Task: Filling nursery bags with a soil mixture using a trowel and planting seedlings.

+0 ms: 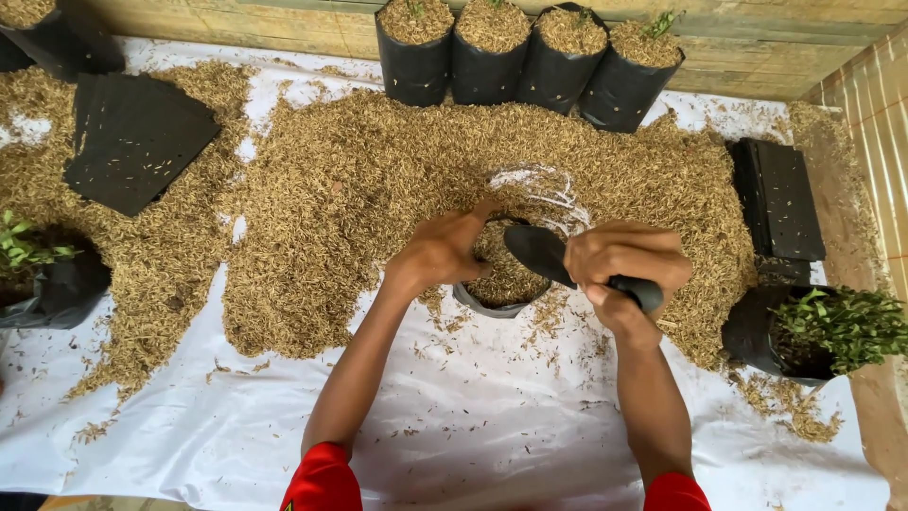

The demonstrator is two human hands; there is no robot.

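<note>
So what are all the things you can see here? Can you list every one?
white sheet: one, white, spread under everything
husk pile: one big heap, golden brown, middle of the sheet
filled grow bags: four, black, in a row at the back
bag being filled: one, black, front of the pile
flat empty bags: two stacks, black, back left and right
seedling bags: two, black with green leaves, left edge and right edge
trowel: one, black, over the bag's mouth
left hand: holds the bag's rim
right hand: fingers wrapped round the trowel handle
</note>
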